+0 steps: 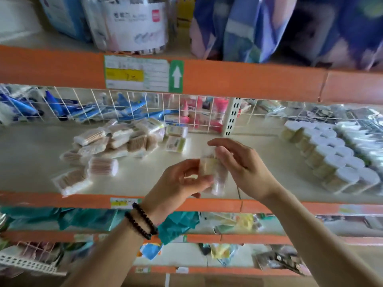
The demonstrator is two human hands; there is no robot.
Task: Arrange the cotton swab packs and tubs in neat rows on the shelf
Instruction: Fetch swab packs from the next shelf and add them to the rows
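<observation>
A clear tub of cotton swabs (215, 175) is held above the front middle of the cream shelf (145, 181). My left hand (182, 181) grips its lower side with thumb and fingers. My right hand (238, 162) curls round its upper side from the right. The tub is blurred. A loose heap of cotton swab packs (112, 146) lies on the left half of the shelf, and small boxed packs (176, 141) sit behind it. White-lidded tubs (331, 158) stand in rows at the right end.
A white wire grid (124, 108) and a slotted upright (232, 117) back the shelf. Orange shelf edges (228, 79) run above and below. Bags and packets fill the upper and lower shelves.
</observation>
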